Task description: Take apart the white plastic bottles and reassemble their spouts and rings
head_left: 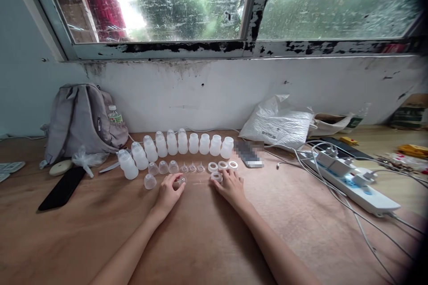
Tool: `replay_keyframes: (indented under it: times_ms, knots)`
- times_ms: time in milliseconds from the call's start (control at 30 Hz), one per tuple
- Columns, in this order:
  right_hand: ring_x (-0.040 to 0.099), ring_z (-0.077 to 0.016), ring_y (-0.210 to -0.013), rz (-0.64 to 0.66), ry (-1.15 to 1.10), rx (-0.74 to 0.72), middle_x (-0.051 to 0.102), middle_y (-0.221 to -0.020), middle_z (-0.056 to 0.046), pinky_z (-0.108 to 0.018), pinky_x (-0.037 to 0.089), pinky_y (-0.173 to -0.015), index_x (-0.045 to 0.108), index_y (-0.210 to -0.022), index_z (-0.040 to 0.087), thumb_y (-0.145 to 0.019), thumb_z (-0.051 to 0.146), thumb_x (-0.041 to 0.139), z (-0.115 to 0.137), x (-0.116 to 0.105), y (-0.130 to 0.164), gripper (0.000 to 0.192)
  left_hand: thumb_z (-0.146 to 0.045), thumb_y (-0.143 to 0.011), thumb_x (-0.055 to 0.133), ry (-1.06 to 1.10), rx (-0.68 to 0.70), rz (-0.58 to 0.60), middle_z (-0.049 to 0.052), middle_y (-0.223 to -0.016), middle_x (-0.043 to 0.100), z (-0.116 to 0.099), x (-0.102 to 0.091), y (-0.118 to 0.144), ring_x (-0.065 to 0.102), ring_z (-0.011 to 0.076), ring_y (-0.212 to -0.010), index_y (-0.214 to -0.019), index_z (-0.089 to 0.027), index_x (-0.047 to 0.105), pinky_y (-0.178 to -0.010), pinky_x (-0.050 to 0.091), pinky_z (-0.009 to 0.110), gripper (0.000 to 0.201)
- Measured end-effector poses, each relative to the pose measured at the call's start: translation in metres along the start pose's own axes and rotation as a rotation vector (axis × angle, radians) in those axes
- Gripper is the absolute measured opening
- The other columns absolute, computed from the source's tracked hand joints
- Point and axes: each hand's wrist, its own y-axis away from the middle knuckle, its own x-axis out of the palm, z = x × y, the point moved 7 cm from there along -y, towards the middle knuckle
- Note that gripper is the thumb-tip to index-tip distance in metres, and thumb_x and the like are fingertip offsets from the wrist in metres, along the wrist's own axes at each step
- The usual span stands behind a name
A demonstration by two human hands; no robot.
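Note:
My left hand (pixel 169 192) is closed with thumb and fingertips around a small clear silicone nipple (pixel 182 180) resting at the table. My right hand (pixel 233 187) grips a white collar ring (pixel 216 177) between thumb and fingers, low over the wood. Beyond it lie more white rings (pixel 233 164), partly hidden by the fingers. Several clear nipples (pixel 192 168) stand in a row in the middle. To their left sit domed translucent caps (pixel 163 168), with one cap (pixel 150 181) nearer me. Behind, frosted baby bottles (pixel 204 144) form a curved row; those on the left have caps on.
A grey backpack (pixel 75 120), a black phone (pixel 63 188) and a plastic bag (pixel 88 158) are on the left. At the right are a second phone (pixel 249 155), a silver mailing bag (pixel 281 122) and a power strip (pixel 361 189) with chargers and trailing white cables.

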Motion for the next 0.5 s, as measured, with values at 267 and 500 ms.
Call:
replay_keyframes:
  times_ms: [267, 500]
  knots:
    - [0.045, -0.03, -0.099, 0.057, 0.015, 0.02, 0.051, -0.102, -0.012, -0.042, 0.035, -0.074, 0.051, -0.095, 0.019, -0.073, 0.05, 0.049, -0.003, 0.003, 0.001, 0.038, -0.021, -0.068, 0.061, -0.153, -0.083, 0.013, 0.002, -0.083, 0.063, 0.014, 0.019, -0.014, 0.058, 0.0196, -0.082, -0.092, -0.022, 0.055, -0.077, 0.042, 0.035, 0.025]
    - [0.046, -0.0305, -0.097, 0.041, -0.005, 0.032, 0.052, -0.1, -0.014, -0.042, 0.036, -0.074, 0.05, -0.091, 0.018, -0.073, 0.044, 0.051, -0.006, 0.005, 0.0, 0.031, -0.022, -0.069, 0.06, -0.119, -0.058, 0.034, 0.001, -0.083, 0.063, 0.015, 0.025, -0.019, 0.06, 0.0173, -0.078, -0.091, -0.022, 0.054, -0.074, 0.044, 0.031, 0.023]
